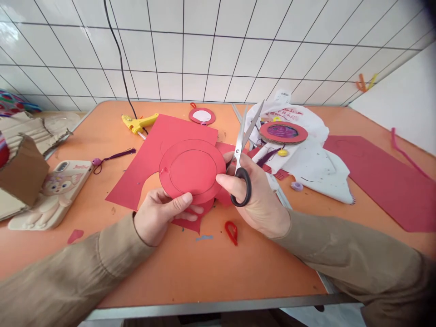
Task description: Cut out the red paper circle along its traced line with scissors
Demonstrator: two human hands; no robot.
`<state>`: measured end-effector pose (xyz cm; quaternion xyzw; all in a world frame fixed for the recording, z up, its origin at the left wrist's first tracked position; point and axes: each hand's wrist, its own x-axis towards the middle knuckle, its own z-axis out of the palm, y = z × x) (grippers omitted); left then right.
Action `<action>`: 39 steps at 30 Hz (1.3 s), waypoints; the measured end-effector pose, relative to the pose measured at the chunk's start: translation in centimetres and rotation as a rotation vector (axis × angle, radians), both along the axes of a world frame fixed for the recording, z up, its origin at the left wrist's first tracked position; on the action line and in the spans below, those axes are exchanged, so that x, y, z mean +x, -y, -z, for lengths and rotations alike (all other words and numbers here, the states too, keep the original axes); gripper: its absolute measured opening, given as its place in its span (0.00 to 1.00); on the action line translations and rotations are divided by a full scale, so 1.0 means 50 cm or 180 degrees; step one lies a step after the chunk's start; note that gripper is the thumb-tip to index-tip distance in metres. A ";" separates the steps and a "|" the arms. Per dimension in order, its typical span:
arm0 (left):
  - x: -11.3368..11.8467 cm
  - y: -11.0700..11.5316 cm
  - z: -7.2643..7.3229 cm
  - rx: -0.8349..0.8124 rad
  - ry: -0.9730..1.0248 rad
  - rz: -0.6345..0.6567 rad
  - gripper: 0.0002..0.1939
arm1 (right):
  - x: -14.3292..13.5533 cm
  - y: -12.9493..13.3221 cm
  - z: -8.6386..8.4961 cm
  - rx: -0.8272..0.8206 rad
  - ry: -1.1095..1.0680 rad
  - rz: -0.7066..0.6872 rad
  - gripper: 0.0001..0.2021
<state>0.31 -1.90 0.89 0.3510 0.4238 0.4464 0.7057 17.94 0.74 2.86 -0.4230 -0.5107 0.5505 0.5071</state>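
My left hand (pixel 166 211) pinches the lower edge of a red paper disc (pixel 192 170) between thumb and fingers. A smaller circle is drawn in dark line inside the disc's rim. My right hand (pixel 254 195) grips a pair of scissors (pixel 239 145) by the black handles, blades parted and pointing up and away. The right thumb also touches the disc's right edge. Beneath the disc lie cut pieces of red paper (pixel 136 172) on the orange table (pixel 259 277). A bent red pipe cleaner (pixel 231 233) rests below my right hand.
At the back left sits a yellow glue gun (pixel 139 121). A phone (pixel 56 195), cardboard (pixel 23 168) and a purple tassel (pixel 116 155) occupy the left. Rightward are a cardboard-edged red ring (pixel 265 132) on crumpled white plastic (pixel 316 154) and a red sheet (pixel 378 177). Behind stands a small red ring (pixel 193 117).
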 end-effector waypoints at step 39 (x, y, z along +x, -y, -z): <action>-0.001 -0.007 -0.007 0.0347 0.0372 -0.1044 0.09 | 0.028 0.111 0.083 -0.1319 -0.1149 -0.2879 0.27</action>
